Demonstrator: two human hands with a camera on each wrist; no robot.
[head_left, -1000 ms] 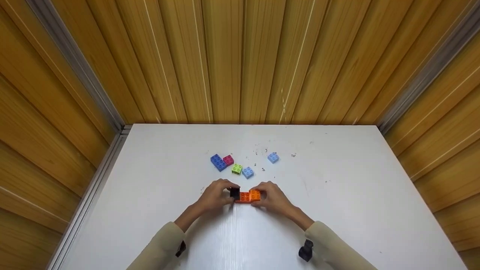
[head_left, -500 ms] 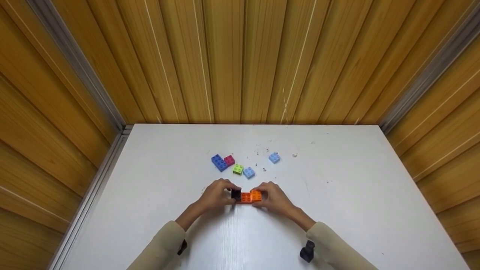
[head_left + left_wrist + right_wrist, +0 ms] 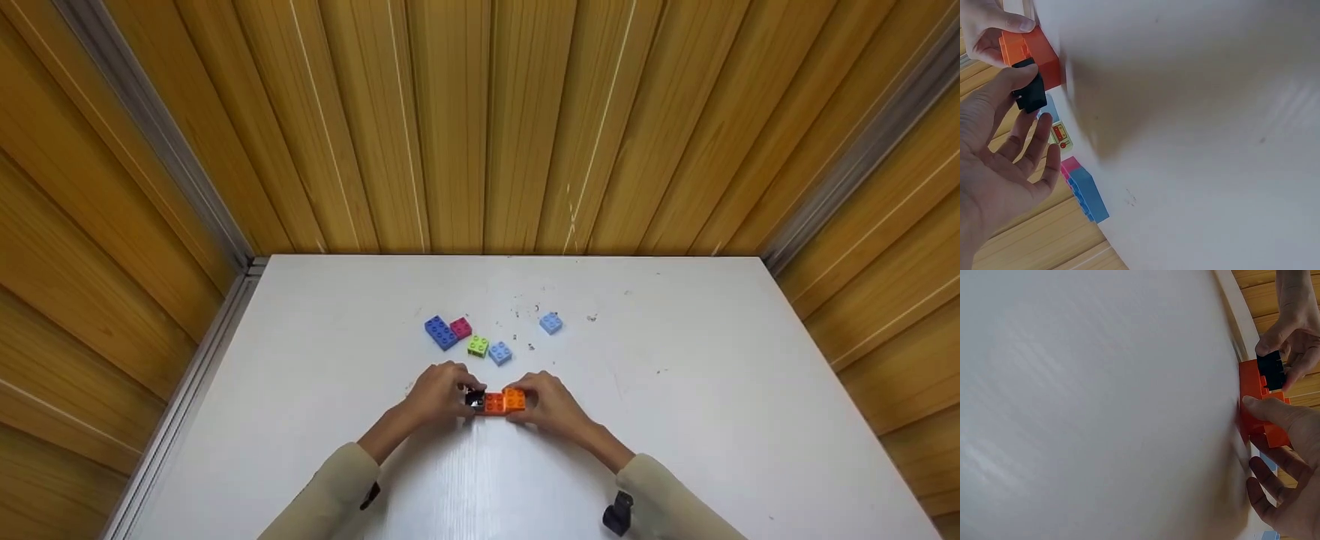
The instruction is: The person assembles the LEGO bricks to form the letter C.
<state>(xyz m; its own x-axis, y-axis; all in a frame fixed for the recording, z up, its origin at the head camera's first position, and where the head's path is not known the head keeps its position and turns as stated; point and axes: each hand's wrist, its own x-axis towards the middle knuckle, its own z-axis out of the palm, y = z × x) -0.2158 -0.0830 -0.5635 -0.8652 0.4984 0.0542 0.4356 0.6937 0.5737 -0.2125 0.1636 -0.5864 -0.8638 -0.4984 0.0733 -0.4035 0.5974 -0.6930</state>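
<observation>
A long red-orange brick (image 3: 494, 403) lies on the table in front of me, with studs showing along its middle. On its right end sits a lighter orange brick (image 3: 514, 399); my right hand (image 3: 553, 403) grips that end between thumb and fingers. My left hand (image 3: 437, 395) pinches a black brick (image 3: 475, 400) at the left end of the long brick. In the right wrist view the black brick (image 3: 1271, 371) is against the long brick's studs, slightly tilted; whether it is fully seated I cannot tell. The left hand's other fingers (image 3: 1046, 171) are spread away from the bricks.
Beyond the hands lie a dark blue brick (image 3: 440, 332), a magenta brick (image 3: 460, 328), a lime green brick (image 3: 478, 346) and a light blue brick (image 3: 500, 353). Another light blue brick (image 3: 550, 322) lies further right. Ribbed wood-look walls (image 3: 480, 127) enclose the white table (image 3: 675, 435).
The whole scene sits slightly lower in the head view. The black brick's angle has changed a little, and its top now catches light. Both hands keep their holds.
</observation>
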